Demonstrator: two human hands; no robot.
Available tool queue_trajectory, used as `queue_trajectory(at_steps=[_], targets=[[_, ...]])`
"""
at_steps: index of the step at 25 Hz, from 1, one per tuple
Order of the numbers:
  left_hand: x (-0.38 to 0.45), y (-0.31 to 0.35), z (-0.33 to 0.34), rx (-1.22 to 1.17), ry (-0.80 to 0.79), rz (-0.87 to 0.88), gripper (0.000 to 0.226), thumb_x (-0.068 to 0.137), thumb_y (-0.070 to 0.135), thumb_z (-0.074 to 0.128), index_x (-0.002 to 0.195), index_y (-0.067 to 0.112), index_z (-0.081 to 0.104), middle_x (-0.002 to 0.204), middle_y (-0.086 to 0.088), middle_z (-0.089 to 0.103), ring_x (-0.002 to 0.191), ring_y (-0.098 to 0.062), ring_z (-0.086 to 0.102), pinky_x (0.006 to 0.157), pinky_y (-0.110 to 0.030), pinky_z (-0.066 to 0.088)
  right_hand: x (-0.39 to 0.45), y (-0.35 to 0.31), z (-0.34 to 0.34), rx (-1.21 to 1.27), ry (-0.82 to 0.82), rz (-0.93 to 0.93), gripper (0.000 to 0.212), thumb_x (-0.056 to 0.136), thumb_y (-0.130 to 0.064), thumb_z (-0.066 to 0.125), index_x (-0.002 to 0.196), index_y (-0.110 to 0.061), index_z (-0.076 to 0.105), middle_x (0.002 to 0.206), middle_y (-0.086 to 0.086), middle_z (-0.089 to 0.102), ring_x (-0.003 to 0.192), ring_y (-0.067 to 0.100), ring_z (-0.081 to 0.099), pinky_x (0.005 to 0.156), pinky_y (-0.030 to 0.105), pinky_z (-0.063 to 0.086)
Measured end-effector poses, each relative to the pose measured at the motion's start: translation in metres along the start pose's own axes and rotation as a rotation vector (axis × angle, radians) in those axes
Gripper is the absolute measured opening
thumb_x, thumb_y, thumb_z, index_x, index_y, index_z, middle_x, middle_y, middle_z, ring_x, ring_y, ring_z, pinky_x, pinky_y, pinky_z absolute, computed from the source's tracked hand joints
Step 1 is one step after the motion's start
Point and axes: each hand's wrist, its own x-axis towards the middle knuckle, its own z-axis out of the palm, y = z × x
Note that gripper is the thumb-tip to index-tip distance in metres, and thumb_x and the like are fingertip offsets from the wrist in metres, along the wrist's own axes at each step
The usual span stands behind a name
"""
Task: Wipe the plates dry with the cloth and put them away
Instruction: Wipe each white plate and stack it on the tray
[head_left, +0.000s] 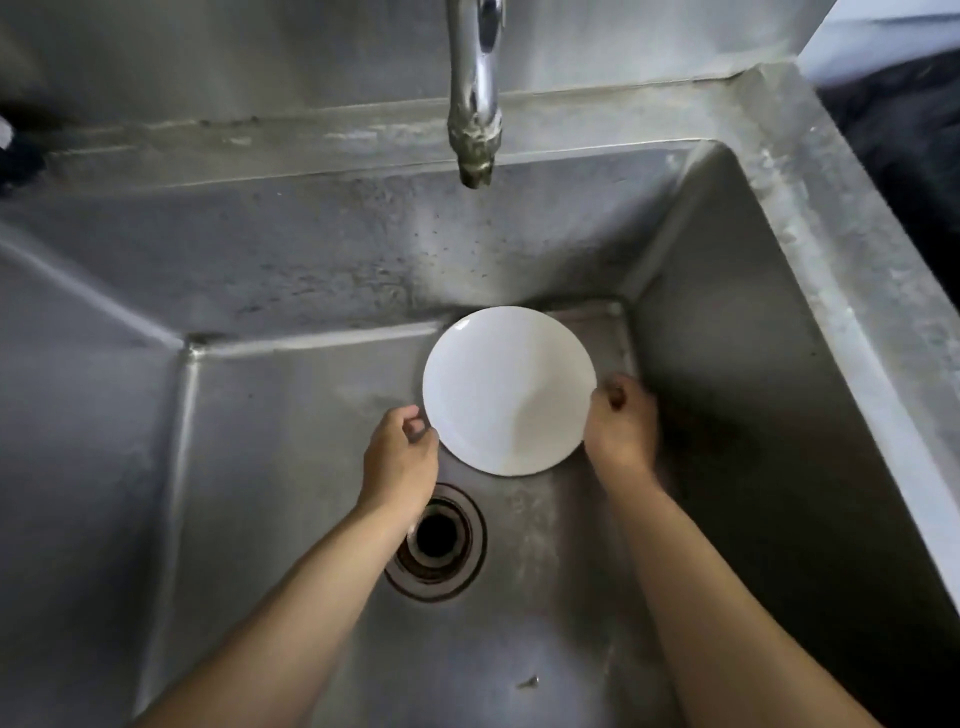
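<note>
You held the round white plate (509, 389) with 2 hands, left hand (400, 449) and right hand (621, 423) pinching opposite rims (over the steel sink (727, 364)).

Steel sink (810, 270) with faucet (475, 104) (drain (436, 540) below).

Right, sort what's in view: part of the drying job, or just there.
Part of the job:
white plate
left hand, gripping its left rim
right hand, gripping its right rim

Just there:
steel sink
tap
drain
No cloth in view.
</note>
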Motion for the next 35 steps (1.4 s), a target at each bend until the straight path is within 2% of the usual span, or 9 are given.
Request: queue_trajectory(at_steps=[4, 7, 13, 18, 21, 23, 28, 32, 35], targets=[[0.013, 0.003, 0.007, -0.109, -0.036, -0.059, 0.028, 0.094, 0.003, 0.055, 0.119, 0.012, 0.065, 0.111, -0.01, 0.071, 0.103, -0.028, 0.07, 0.093, -0.048, 0.059, 0.01, 0.003, 0.012, 0.026, -0.016, -0.04, 0.026, 0.094, -0.007, 0.047, 0.103, -0.014, 0.071, 0.108, 0.008, 0.071, 0.098, 0.028, 0.066, 0.085, 0.039, 0.055], [0.007, 0.007, 0.005, -0.202, -0.022, -0.078, 0.04, 0.089, -0.01, 0.056, 0.121, 0.011, 0.063, 0.108, -0.006, 0.07, 0.102, -0.025, 0.071, 0.083, -0.042, 0.063, 0.007, 0.001, 0.011, 0.058, -0.009, 0.009, 0.027, 0.093, -0.002, 0.049, 0.097, -0.02, 0.069, 0.103, 0.003, 0.072, 0.094, 0.023, 0.066, 0.08, 0.032, 0.05], [-0.047, 0.011, -0.026, -0.281, 0.044, -0.092, 0.047, 0.086, -0.015, 0.055, 0.115, 0.021, 0.063, 0.107, 0.002, 0.067, 0.099, -0.019, 0.071, 0.072, -0.035, 0.064, -0.056, -0.01, -0.024, 0.056, -0.027, -0.009, 0.023, 0.097, -0.008, 0.054, 0.106, -0.026, 0.066, 0.087, -0.019, 0.062, 0.081, 0.003, 0.059, 0.064, 0.014, 0.043], [-0.13, 0.008, -0.063, -0.372, 0.093, -0.167, 0.05, 0.083, -0.016, 0.052, 0.095, 0.028, 0.071, 0.088, 0.005, 0.076, 0.081, -0.012, 0.075, 0.061, -0.023, 0.06, -0.122, -0.033, -0.067, -0.089, -0.086, -0.032, 0.024, 0.095, -0.014, 0.056, 0.115, -0.019, 0.069, 0.085, -0.018, 0.061, 0.085, 0.013, 0.061, 0.076, 0.029, 0.047], [-0.167, 0.002, -0.082, -0.386, 0.176, -0.287, 0.05, 0.082, -0.013, 0.056, 0.063, 0.03, 0.074, 0.066, 0.009, 0.075, 0.066, -0.011, 0.074, 0.056, -0.025, 0.059, -0.153, -0.053, -0.089, -0.215, -0.18, -0.03, 0.012, 0.093, -0.017, 0.056, 0.091, -0.022, 0.066, 0.066, -0.016, 0.062, 0.067, 0.005, 0.058, 0.052, 0.009, 0.039], [-0.186, -0.005, -0.092, -0.41, 0.194, -0.374, 0.046, 0.083, -0.008, 0.058, 0.053, 0.023, 0.074, 0.064, 0.001, 0.075, 0.061, -0.014, 0.075, 0.057, -0.028, 0.062, -0.168, -0.066, -0.098, -0.332, -0.258, -0.005, 0.019, 0.091, -0.018, 0.054, 0.076, -0.016, 0.066, 0.049, -0.004, 0.064, 0.053, 0.003, 0.057, 0.035, 0.009, 0.033], [-0.208, -0.008, -0.103, -0.61, 0.213, -0.547, 0.014, 0.089, -0.004, 0.061, 0.077, -0.004, 0.069, 0.07, -0.015, 0.075, 0.063, -0.028, 0.076, 0.053, -0.026, 0.06, -0.185, -0.082, -0.113, -0.491, -0.336, 0.078, 0.026, 0.09, -0.016, 0.055, 0.087, 0.005, 0.069, 0.057, 0.011, 0.065, 0.024, 0.008, 0.048, 0.023, 0.014, 0.021], [-0.219, -0.002, -0.103, -0.691, 0.211, -0.574, 0.014, 0.092, -0.004, 0.057, 0.081, -0.004, 0.065, 0.077, -0.018, 0.072, 0.065, -0.028, 0.074, 0.052, -0.029, 0.06, -0.194, -0.081, -0.125, -0.519, -0.348, 0.063, 0.025, 0.087, -0.016, 0.055, 0.082, 0.003, 0.07, 0.051, 0.006, 0.066, 0.038, 0.015, 0.056, 0.029, 0.015, 0.029], [-0.228, 0.005, -0.099, -0.808, 0.24, -0.59, 0.018, 0.1, 0.008, 0.051, 0.091, 0.003, 0.066, 0.072, -0.012, 0.073, 0.073, -0.025, 0.071, 0.047, -0.03, 0.058, -0.208, -0.067, -0.131, -0.375, -0.372, -0.002, 0.022, 0.087, -0.011, 0.052, 0.076, -0.001, 0.067, 0.045, 0.001, 0.064, 0.048, 0.019, 0.062, 0.039, 0.019, 0.041]])
